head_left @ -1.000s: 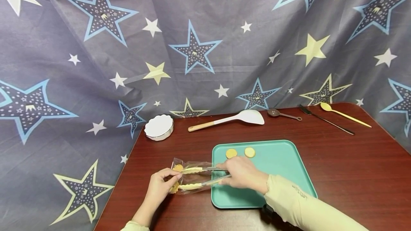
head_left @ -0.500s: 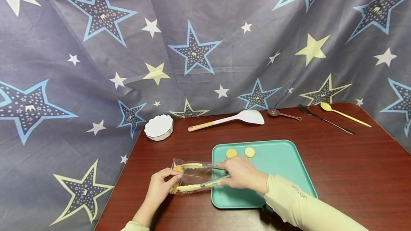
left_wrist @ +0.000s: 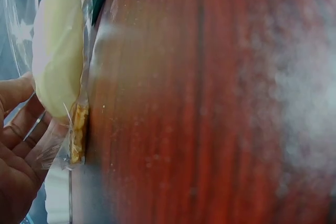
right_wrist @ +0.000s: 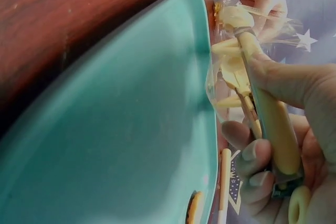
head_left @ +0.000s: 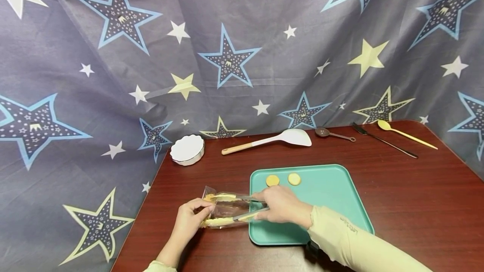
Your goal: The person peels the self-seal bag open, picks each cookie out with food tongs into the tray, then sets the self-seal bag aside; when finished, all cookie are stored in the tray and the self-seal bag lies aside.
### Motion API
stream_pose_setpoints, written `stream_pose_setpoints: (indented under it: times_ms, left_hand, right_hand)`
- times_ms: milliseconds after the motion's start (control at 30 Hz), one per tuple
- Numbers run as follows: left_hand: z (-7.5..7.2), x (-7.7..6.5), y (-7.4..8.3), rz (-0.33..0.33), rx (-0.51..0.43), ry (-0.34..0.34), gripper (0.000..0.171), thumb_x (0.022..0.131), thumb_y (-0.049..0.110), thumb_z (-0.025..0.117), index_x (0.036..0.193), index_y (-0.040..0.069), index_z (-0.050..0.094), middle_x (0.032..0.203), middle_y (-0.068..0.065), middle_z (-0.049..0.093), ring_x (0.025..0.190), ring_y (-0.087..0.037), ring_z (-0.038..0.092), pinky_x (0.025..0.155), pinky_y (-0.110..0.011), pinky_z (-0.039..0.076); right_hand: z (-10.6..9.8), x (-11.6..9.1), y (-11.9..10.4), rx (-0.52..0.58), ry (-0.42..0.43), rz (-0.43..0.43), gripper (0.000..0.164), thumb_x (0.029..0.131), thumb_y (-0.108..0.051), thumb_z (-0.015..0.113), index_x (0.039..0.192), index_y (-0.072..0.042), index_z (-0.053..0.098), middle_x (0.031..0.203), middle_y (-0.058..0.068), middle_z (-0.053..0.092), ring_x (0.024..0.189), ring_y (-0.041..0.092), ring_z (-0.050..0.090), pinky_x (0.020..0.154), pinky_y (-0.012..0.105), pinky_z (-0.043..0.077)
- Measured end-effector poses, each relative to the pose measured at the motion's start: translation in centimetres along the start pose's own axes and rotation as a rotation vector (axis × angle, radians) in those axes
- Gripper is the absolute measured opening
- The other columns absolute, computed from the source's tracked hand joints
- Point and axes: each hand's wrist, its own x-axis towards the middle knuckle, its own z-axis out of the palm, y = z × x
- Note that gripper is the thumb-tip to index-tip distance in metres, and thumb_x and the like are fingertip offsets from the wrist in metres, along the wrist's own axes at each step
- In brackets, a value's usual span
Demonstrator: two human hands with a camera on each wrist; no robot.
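My left hand (head_left: 192,218) pinches the near-left end of a clear plastic bag (head_left: 227,210) lying on the table and over the tray's left edge. Round yellow tongs (head_left: 222,221), held in my right hand (head_left: 281,205), my fingers and thumb are curled. Their two pale-yellow tips reach inside the bag, spread apart. At the bag's left end the tips overlap golden cookies (left_wrist: 77,134), partly hidden by my left fingers. The right wrist view shows the tongs' yellow grip (right_wrist: 281,135) in my palm. Two round cookies, one orange-yellow (head_left: 272,180) and one paler (head_left: 294,179), lie on the green tray (head_left: 332,200).
A white fluted dish (head_left: 187,150) stands at the back left. Along the back edge lie a white spatula (head_left: 295,137), a brown measuring spoon (head_left: 322,133), a dark long-handled utensil (head_left: 385,141) and a yellow spoon (head_left: 410,136). A star-patterned cloth (head_left: 242,108) hangs behind.
The tongs' tips have spread wider and slid left, deeper into the bag, onto the cookies. My right hand has shifted slightly left; my left hand stays put.
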Motion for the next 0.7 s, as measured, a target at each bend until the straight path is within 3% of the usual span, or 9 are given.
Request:
stream_pose_setpoints:
  times_ms: [100, 167, 333, 433, 533, 633, 700]
  left_hand:
    - [-0.1, 0.0, -0.3, 0.011, -0.010, -0.006, 0.013, 0.077, 0.002, 0.080, 0.081, 0.015, 0.078, 0.079, 0.000, 0.072, 0.076, -0.008, 0.064, 0.070, -0.018, 0.048]
    - [-0.2, 0.0, -0.3, 0.017, -0.013, -0.010, 0.012, 0.077, 0.003, 0.080, 0.081, 0.015, 0.077, 0.079, 0.000, 0.072, 0.076, -0.009, 0.065, 0.071, -0.017, 0.049]
    - [-0.3, -0.1, -0.2, 0.012, -0.014, -0.015, 0.010, 0.077, 0.004, 0.080, 0.081, 0.013, 0.077, 0.079, -0.001, 0.072, 0.077, -0.009, 0.066, 0.071, -0.016, 0.048]
    - [-0.4, -0.1, -0.2, 0.005, -0.025, -0.009, 0.011, 0.077, 0.003, 0.080, 0.082, 0.012, 0.077, 0.080, -0.002, 0.072, 0.077, -0.009, 0.065, 0.071, -0.016, 0.048]
    - [-0.3, -0.1, -0.3, 0.027, -0.018, 0.010, 0.012, 0.077, 0.001, 0.079, 0.082, 0.012, 0.078, 0.079, -0.004, 0.072, 0.075, -0.010, 0.064, 0.067, -0.017, 0.047]
    - [-0.3, -0.1, 0.6, 0.056, 0.017, 0.036, 0.013, 0.076, -0.003, 0.079, 0.081, 0.009, 0.077, 0.077, -0.007, 0.072, 0.069, -0.014, 0.063, 0.061, -0.020, 0.047]
    - [-0.4, -0.2, 1.6, 0.074, 0.040, 0.046, 0.012, 0.075, -0.005, 0.079, 0.080, 0.006, 0.076, 0.076, -0.007, 0.071, 0.067, -0.017, 0.062, 0.059, -0.022, 0.047]
  right_hand:
    - [0.0, 0.1, 0.0, 0.021, -0.019, 0.003, 0.050, 0.080, -0.044, 0.077, 0.124, -0.022, 0.069, 0.081, -0.008, 0.068, 0.062, 0.007, 0.045, 0.048, 0.026, 0.034]
    - [0.1, 0.1, 0.0, 0.029, -0.022, 0.006, 0.050, 0.080, -0.045, 0.077, 0.124, -0.023, 0.069, 0.094, -0.008, 0.072, 0.061, 0.005, 0.043, 0.048, 0.025, 0.033]
    - [0.2, 0.2, -0.1, 0.037, -0.031, 0.010, 0.050, 0.080, -0.044, 0.077, 0.125, -0.022, 0.068, 0.107, -0.007, 0.072, 0.061, 0.004, 0.042, 0.048, 0.025, 0.033]
    - [0.1, 0.2, -0.2, 0.039, -0.028, 0.008, 0.052, 0.080, -0.044, 0.078, 0.125, -0.021, 0.068, 0.089, -0.008, 0.071, 0.060, 0.005, 0.042, 0.047, 0.026, 0.033]
    - [0.0, 0.1, -0.3, 0.038, -0.025, 0.015, 0.054, 0.079, -0.044, 0.078, 0.126, -0.020, 0.067, 0.065, -0.010, 0.057, 0.058, 0.006, 0.040, 0.046, 0.026, 0.033]
    - [-0.3, 0.0, -0.2, 0.040, -0.025, 0.025, 0.056, 0.078, -0.045, 0.079, 0.126, -0.020, 0.067, 0.062, -0.013, 0.052, 0.059, 0.006, 0.041, 0.047, 0.026, 0.035]
    - [-0.4, 0.0, -0.2, 0.040, -0.024, 0.028, 0.055, 0.078, -0.045, 0.080, 0.125, -0.021, 0.068, 0.068, -0.011, 0.059, 0.062, 0.006, 0.043, 0.049, 0.026, 0.036]
